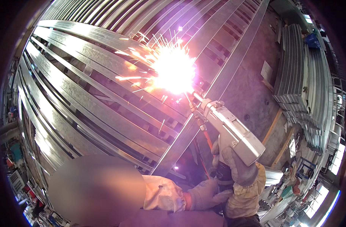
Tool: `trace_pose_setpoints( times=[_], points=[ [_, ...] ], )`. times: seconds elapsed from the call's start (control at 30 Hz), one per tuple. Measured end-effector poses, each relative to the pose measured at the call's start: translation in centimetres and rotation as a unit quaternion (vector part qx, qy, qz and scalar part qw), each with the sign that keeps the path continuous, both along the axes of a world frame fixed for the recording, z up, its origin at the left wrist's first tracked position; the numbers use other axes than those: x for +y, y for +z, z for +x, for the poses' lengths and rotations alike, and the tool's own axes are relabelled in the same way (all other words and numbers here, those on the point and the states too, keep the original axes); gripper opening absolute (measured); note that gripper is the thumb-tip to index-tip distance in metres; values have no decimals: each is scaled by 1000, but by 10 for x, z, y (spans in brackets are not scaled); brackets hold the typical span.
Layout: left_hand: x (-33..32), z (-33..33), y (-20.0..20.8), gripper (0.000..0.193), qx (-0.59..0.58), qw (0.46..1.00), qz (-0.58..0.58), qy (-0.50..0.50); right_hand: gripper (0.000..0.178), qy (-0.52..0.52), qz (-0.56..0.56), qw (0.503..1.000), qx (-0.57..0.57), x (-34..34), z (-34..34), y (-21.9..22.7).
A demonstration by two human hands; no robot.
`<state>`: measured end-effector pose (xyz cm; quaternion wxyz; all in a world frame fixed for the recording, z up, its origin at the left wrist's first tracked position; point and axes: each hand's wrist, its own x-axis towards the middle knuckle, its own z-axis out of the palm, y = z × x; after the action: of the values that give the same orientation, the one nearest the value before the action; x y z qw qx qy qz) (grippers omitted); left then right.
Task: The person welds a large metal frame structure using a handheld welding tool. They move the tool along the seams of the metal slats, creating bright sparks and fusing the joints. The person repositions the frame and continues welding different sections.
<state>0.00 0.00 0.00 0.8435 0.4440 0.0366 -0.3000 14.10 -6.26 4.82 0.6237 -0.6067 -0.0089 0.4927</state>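
Welding a joint on the steel frame

Holding the welding gun [228, 128] on the seam, the person is in the middle of a weld: a white flare [174, 68] burns at the nozzle tip, throwing sparks left and toward the far side over the steel frame [104, 98]. The joint sits roughly at the centre of the scene, where a long upright channel [188, 132] crosses the slanted rails. My reading is that the bead is still being laid, so the next move calls for a steady tip kept on the seam and a slow, even travel along it (the glare hides how much of the joint is already filled).

The right hand [237, 166], in a grey glove, is wrapped tight around the gun's grip, wrist cocked so the barrel points up and away to the far left. The left hand [207, 195], also gloved, is closed just below it, apparently bracing the handle base or cable, though that contact is hard to make out. Stacked metal sections [298, 75] lie on the floor to the right.
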Motion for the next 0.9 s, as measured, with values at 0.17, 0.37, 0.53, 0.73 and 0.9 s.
trace_pose_setpoints(
  times=[0.17, 0.37, 0.53, 0.73, 0.9],
  points=[
    [1, 1, 3, 39, -24, 998, 14, 52, 38, 32, -30, 999, -29, 5, 2, 5],
    [7, 5, 6, 28, -28, 998, -19, 58, 38, -6, 1, 998, -60, 3, -2, -3],
    [9, 10, 7, 33, -42, 998, 38, 19, 35, 11, -12, 992, -126, 11, 4, 11],
    [-8, 6, -1, 34, -67, 992, 103, 29, 40, -52, -3, 988, -146, 15, 5, 22],
    [-14, 21, 18, 36, -84, 988, 108, 77, 56, -93, 38, 985, -143, 4, 15, 28]
  ],
)
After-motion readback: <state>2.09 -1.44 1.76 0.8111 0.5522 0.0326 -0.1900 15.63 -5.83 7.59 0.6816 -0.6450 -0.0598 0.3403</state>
